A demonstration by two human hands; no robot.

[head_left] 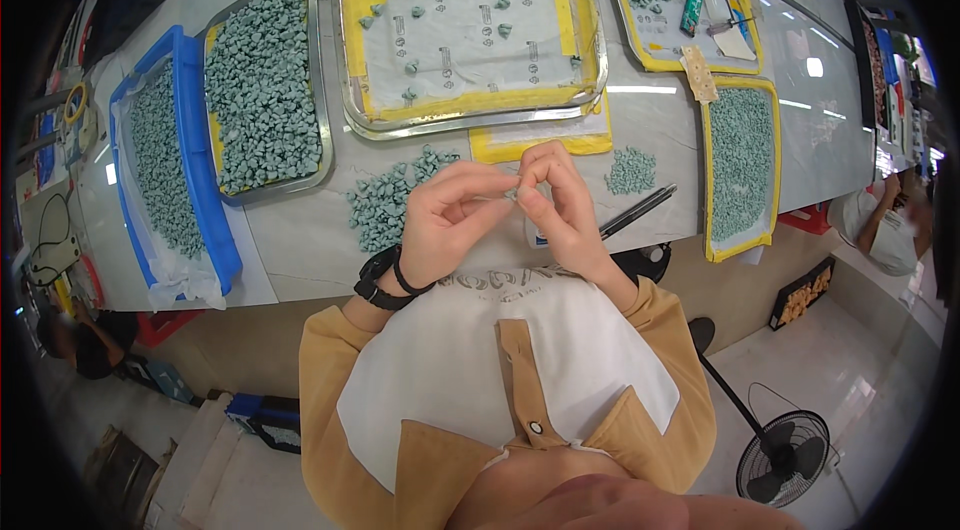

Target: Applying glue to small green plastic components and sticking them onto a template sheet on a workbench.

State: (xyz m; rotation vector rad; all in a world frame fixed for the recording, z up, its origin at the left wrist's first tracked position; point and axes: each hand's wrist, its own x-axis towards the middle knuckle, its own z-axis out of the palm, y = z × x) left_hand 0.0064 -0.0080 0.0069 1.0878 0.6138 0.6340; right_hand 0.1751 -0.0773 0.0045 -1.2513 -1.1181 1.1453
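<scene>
My left hand [450,217] and my right hand [562,210] meet over the near edge of the table, fingertips pinched together. Between them a small green piece [512,195] just shows; the fingers cover most of it. A dark watch [378,282] sits on my left wrist. Beside my left hand lies a loose pile of larger green pieces [383,210]. To the right of my right hand is a smaller heap of fine green pieces [631,172], with a black pen-like tool [637,212] close by. A white object under my right hand is mostly hidden.
At left stand a blue tray [205,170] and a metal tray [325,120], both full of green pieces. A large paper-lined tray [470,40] with scattered pieces lies ahead. Two yellow-edged trays [712,200] [655,63] are at right. A black fan [783,457] stands on the floor.
</scene>
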